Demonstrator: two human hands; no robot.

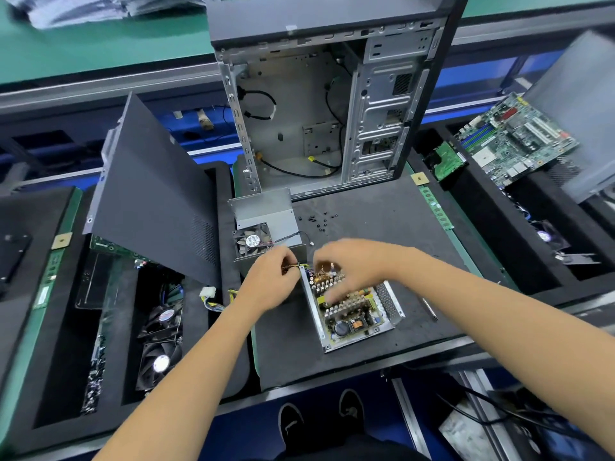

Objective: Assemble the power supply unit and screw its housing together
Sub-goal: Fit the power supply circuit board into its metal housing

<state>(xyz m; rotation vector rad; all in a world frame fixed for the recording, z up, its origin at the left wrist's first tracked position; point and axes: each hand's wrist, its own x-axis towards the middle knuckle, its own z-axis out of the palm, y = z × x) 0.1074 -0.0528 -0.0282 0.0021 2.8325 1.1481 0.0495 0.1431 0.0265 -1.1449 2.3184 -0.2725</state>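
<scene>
Two hands, left hand (271, 277) seemingly pinching wires, over boxy metal tray (352, 311).

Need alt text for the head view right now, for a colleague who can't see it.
Two bare hands work at the far end of an open silver power supply tray: left hand pinches wires, right hand reaches over the circuit board. Its grey fan cover and loose black screws lie behind.

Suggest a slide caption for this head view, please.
Both hands, left and right, work at the open power supply, its fan cover and loose screws lying behind.
</scene>
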